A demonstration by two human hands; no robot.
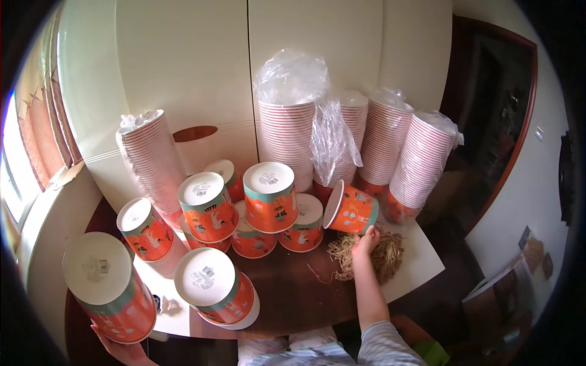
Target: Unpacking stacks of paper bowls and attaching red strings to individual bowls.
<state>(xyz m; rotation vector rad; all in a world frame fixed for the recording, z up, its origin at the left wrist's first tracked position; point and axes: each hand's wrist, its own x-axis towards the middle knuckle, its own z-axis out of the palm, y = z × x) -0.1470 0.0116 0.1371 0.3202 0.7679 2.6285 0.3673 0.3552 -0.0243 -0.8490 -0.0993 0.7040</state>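
Note:
My right hand [366, 240] grips an orange and green paper tub [351, 209] near its base. The tub is tipped on its side, with its white-rimmed mouth to the left, above a heap of tan crinkled shreds [390, 259]. At the lower left, my left hand [119, 351] is closed at the lower rim of a larger upside-down tub [119, 302], its fingers partly hidden under it. Closest to that tub on the right stands another upside-down tub [229, 293]. Several more upside-down tubs [270, 201] are piled in the middle, some resting on others.
Tall stacks of nested tubs in clear plastic [287, 137] line the back, against a pale cabinet [183, 67]. One more wrapped stack [152, 158] stands at the left. The dark brown tabletop [281, 290] has white edges. A curtained window [36, 116] is at the far left.

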